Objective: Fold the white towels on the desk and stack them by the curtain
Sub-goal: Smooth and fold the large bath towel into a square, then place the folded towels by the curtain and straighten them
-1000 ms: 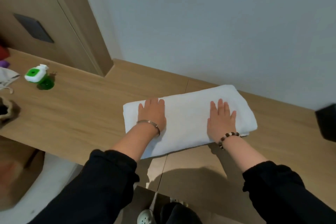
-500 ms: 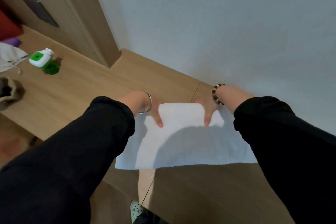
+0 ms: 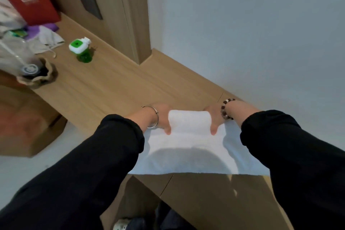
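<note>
Fold under way: far edge of soft white cloth towel (image 3: 186, 147), laid on pale wooden desk (image 3: 112, 87), is pinched by left hand (image 3: 162, 117) and right hand (image 3: 212, 119); stacking judged not yet started

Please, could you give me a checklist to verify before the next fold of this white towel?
1. Grip of the left hand on the far edge of the white towel: ok, thumb on top.
2. Grip of the right hand on the same edge: ok.
3. Near edge of the towel straight on the desk: ok.
4. The green bottle apart from the towel: ok.
5. Stacking place: cannot tell, not in view.
</note>
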Motion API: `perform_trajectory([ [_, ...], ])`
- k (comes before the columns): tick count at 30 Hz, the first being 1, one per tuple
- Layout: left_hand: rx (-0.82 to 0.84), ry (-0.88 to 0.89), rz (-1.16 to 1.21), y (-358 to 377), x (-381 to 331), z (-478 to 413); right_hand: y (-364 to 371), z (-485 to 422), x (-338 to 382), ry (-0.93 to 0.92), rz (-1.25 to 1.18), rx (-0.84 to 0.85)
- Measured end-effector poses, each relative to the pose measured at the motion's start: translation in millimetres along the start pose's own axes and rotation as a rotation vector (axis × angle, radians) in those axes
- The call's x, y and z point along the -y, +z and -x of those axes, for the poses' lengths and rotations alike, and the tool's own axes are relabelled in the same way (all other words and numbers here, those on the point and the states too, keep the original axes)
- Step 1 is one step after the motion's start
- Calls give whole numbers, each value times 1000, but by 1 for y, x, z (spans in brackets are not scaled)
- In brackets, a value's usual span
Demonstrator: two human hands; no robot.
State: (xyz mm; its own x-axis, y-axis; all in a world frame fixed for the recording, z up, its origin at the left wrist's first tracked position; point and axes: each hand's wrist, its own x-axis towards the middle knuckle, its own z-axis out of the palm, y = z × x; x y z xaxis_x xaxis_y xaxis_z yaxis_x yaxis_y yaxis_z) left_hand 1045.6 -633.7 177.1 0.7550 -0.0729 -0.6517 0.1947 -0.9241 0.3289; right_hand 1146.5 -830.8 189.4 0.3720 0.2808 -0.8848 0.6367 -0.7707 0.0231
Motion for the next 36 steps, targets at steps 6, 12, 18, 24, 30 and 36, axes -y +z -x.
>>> perform_trajectory([
  [6,-119,-113,97,21,118,77,-31,-16,122,63,50,-64],
  [12,-330,-286,96,67,264,193,-63,-13,324,-220,241,-117],
  [18,-417,-562,267,140,390,308,-56,-19,525,-449,490,-156],
  [24,-463,-821,470,225,475,400,-23,-32,690,-605,726,-115],
  [30,-489,-1009,689,304,549,467,10,-57,848,-747,911,-7],
  [36,-465,-1180,919,381,605,504,56,-82,984,-829,1189,116],
])
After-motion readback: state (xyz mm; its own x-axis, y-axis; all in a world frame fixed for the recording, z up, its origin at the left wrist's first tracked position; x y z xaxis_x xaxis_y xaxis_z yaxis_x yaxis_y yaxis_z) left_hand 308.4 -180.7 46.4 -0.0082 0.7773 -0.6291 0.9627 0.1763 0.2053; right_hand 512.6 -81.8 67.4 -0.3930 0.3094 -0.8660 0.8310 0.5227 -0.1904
